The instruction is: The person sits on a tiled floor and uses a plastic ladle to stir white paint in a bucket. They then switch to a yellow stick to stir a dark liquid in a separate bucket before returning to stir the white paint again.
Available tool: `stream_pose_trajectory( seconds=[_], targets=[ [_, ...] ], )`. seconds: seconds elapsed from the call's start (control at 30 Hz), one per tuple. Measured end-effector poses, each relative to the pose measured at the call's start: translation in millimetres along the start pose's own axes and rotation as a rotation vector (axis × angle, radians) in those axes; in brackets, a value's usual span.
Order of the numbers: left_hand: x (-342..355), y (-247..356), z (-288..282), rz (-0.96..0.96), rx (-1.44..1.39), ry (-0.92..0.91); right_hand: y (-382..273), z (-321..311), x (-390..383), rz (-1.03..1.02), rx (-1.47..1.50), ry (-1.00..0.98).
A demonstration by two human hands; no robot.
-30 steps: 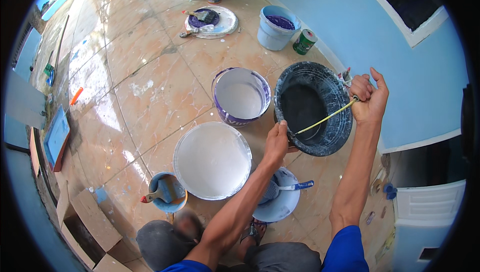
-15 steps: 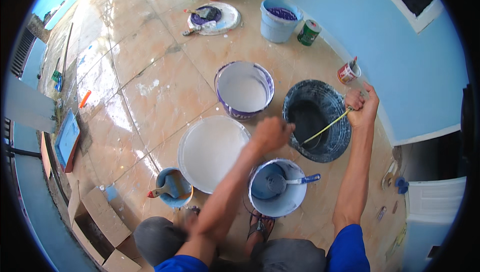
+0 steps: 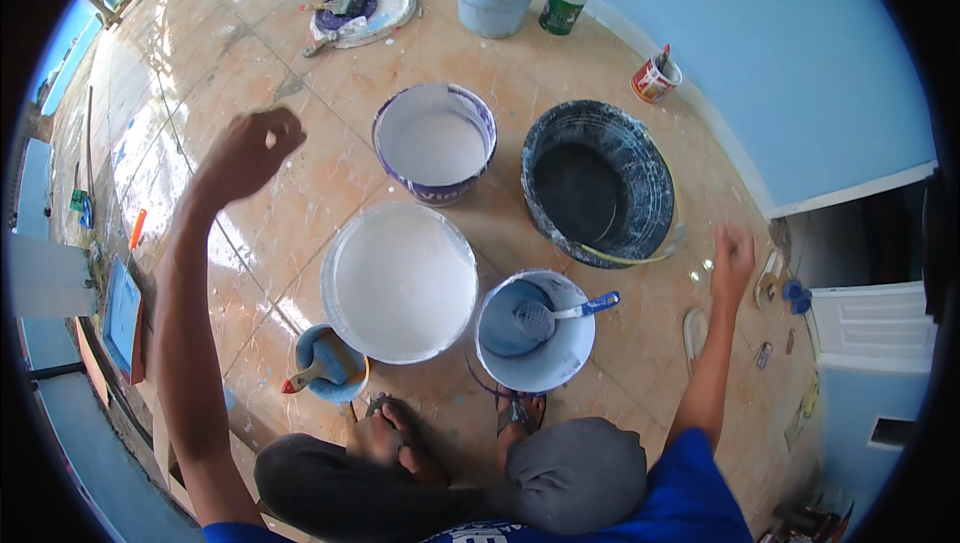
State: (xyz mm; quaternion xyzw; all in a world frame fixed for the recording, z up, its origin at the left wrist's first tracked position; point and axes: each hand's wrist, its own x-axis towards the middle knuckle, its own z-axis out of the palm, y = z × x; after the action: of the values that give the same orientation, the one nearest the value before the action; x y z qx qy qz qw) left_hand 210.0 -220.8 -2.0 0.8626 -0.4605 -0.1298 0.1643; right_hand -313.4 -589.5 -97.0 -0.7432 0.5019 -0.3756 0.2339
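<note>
My left hand (image 3: 250, 151) is raised over the floor tiles, left of a purple-rimmed pail (image 3: 385, 148) of white paint. Its fingers curl toward the thumb, with nothing visible in them. Off to the right, my right hand (image 3: 735, 251) hangs with fingers folded, slightly blurred, apart from any object. Between the hands stands a dark, paint-streaked bucket (image 3: 648, 148), its pale yellow-green handle (image 3: 679, 228) lying down along the right side. A wide tub of white paint (image 3: 400, 283) stands closer to me. Beside it, a pale pail (image 3: 545, 368) holds a blue-handled perforated scoop (image 3: 590, 306).
A small blue bucket (image 3: 335, 390) with a brush (image 3: 305, 378) stands near my feet. Toward the wall are a light-blue bucket (image 3: 495, 13), a green can (image 3: 563, 9), a red-white can (image 3: 655, 80) and a paint-covered lid (image 3: 395, 3). A paint tray (image 3: 122, 318) leans at left.
My right hand has let go of the dark bucket's handle, which dropped to the bucket's right side, and moved lower. My left hand has swung from the middle to the far left.
</note>
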Motion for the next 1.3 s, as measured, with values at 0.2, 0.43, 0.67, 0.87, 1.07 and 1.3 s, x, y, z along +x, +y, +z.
stream_pose_trajectory(
  seconds=[0.2,0.43,0.67,0.87,1.07,1.3],
  targets=[
    [-4,-32,61,-0.177,-0.122,-0.029,-44,41,-127,0.258,0.236,-0.619],
    [49,-31,139,-0.251,-0.356,0.010,-98,35,-149,-0.067,0.076,-0.796],
    [73,-22,164,-0.255,-0.490,0.118,-194,-36,-55,-0.135,0.137,-0.364],
    [77,-27,174,-0.269,-0.553,0.117,-269,95,0,-0.474,0.263,-0.525],
    [72,-16,168,-0.305,-0.483,0.108,-244,258,15,-1.291,-0.159,-0.753],
    [68,-7,175,-0.250,-0.426,0.226,-210,331,2,-1.440,-0.722,-0.823]
  ],
)
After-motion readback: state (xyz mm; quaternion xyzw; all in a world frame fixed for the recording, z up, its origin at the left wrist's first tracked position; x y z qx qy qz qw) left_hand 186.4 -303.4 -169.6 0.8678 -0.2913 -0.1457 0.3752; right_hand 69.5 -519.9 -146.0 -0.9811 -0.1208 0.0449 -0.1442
